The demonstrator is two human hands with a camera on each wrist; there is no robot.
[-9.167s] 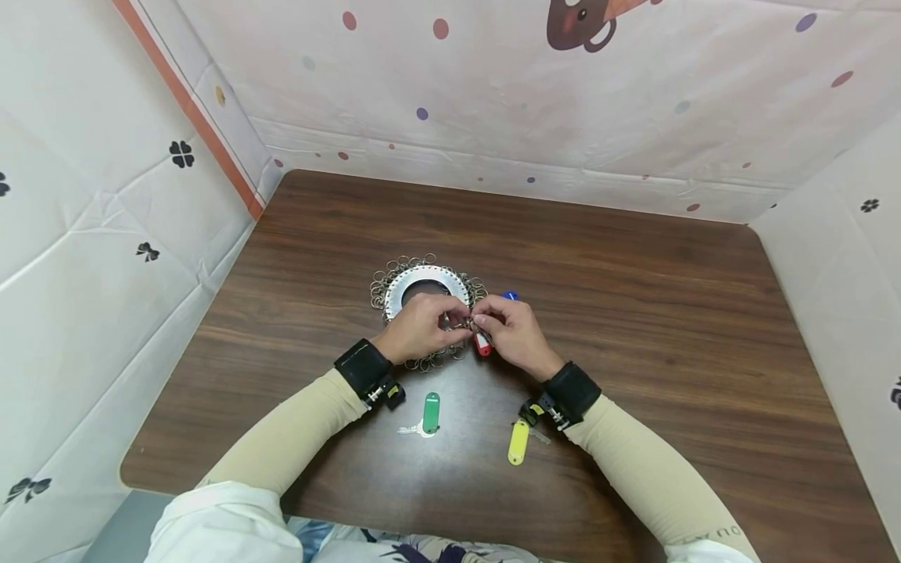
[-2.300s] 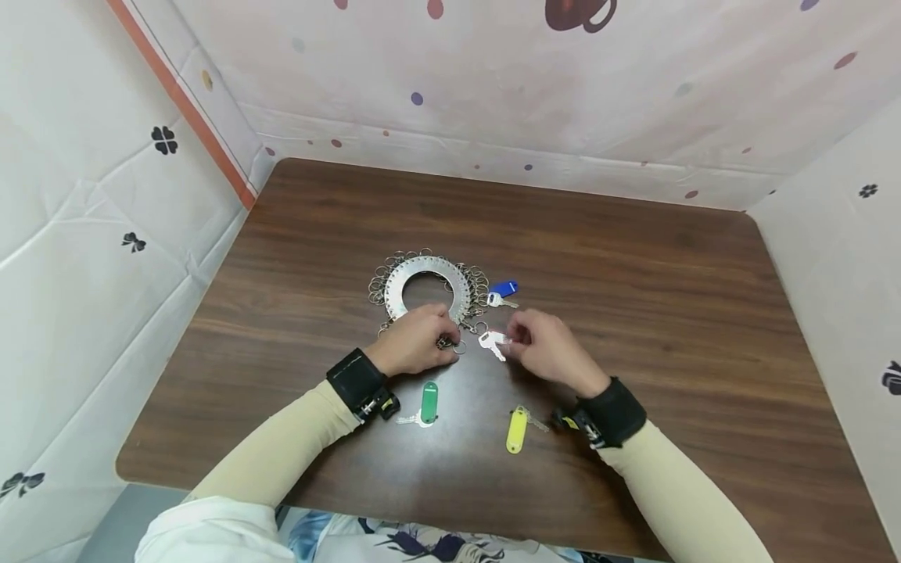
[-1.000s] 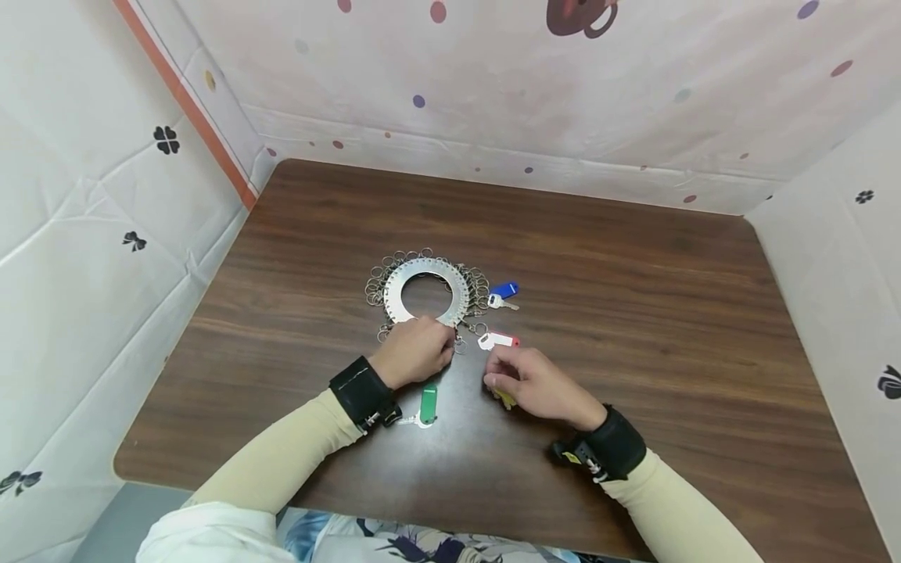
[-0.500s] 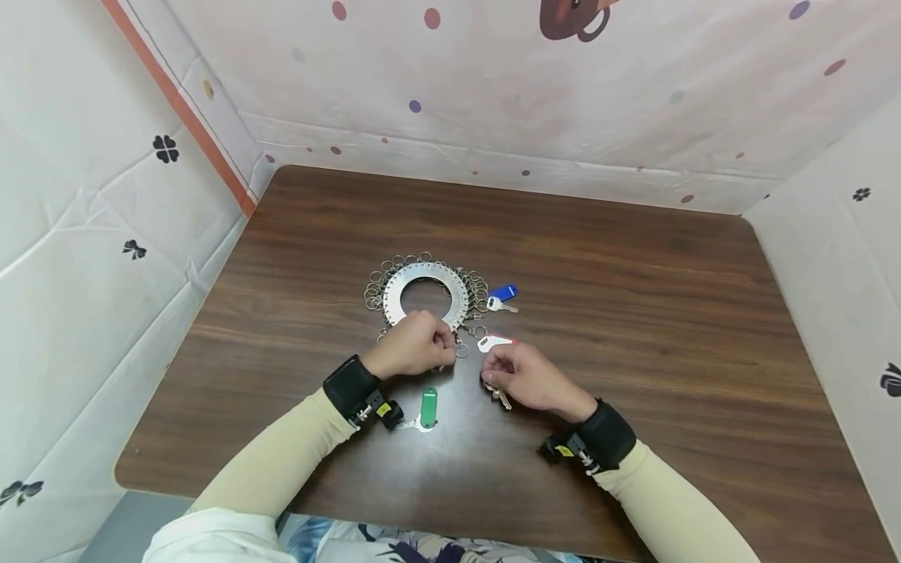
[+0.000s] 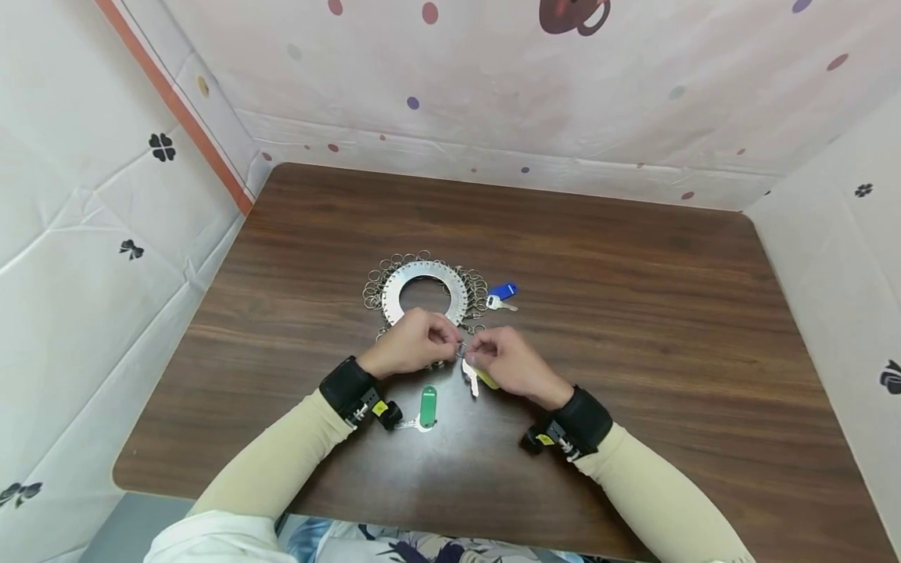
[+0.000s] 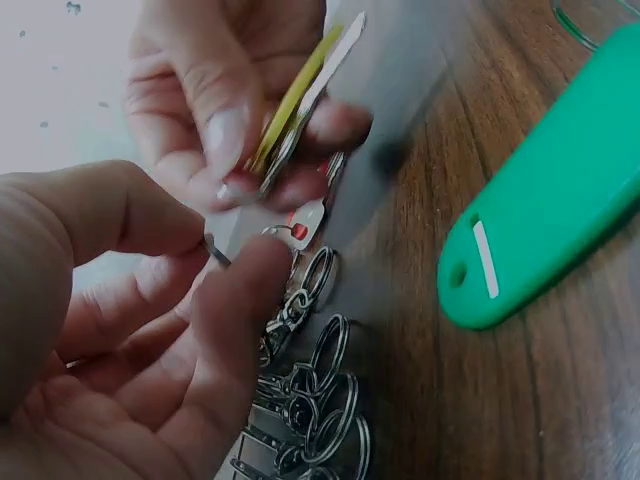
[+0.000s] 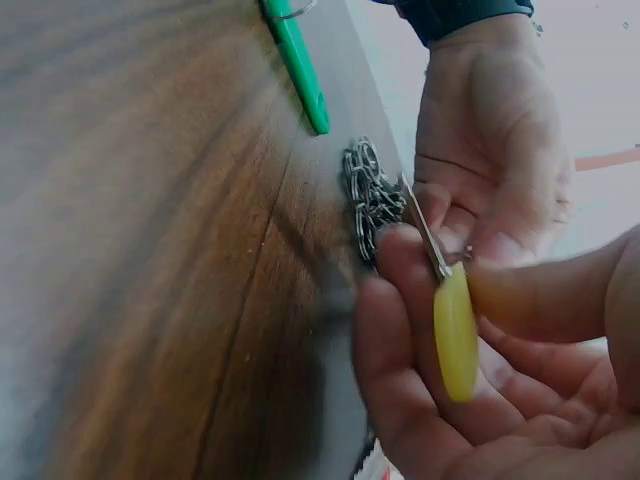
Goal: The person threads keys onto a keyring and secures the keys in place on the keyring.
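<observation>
My left hand [image 5: 414,341] is at the near right edge of a flat silver ring plate [image 5: 422,269] hung with several split rings. In the left wrist view, its thumb and finger pinch one small split ring [image 6: 215,251]. Close by on the right, my right hand [image 5: 512,363] holds a yellow key tag [image 7: 456,335] between thumb and fingers. A silver key [image 5: 471,377] hangs from that tag, pointing down. The two hands' fingertips nearly meet; whether tag and ring touch cannot be told. A red tag [image 6: 297,228] is partly hidden behind the right hand.
A blue tag with a key [image 5: 503,291] lies at the plate's right side. Nearer the person, a green tag [image 5: 428,407] with its key rests on the brown wooden table [image 5: 633,313]. Patterned sheets surround the table's back and sides.
The right hand first let go of the red tag, then picked up the yellow tag with its key from the table. It has since moved up and left to the left hand.
</observation>
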